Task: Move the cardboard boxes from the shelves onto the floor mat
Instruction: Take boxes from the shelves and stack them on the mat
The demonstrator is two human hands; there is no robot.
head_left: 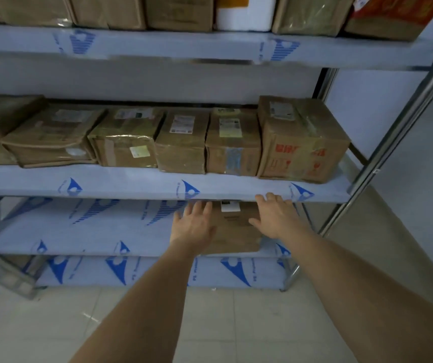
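Note:
A single cardboard box (232,229) with a white label sits on the lower shelf (92,231), partly tucked under the middle shelf. My left hand (193,224) is at the box's left side with fingers spread and straight. My right hand (275,216) is at its right side, fingers extended, its fingertips up by the front edge of the middle shelf (157,183). Whether either hand touches the box is unclear. Several taped cardboard boxes (184,142) stand in a row on the middle shelf, the largest (302,142) at the right end with red print.
More boxes (178,11) and a white one (244,14) fill the top shelf. A steel upright (393,142) bounds the rack on the right. Pale floor tiles (210,323) lie below. The shelves wear blue-printed protective film. No floor mat is in view.

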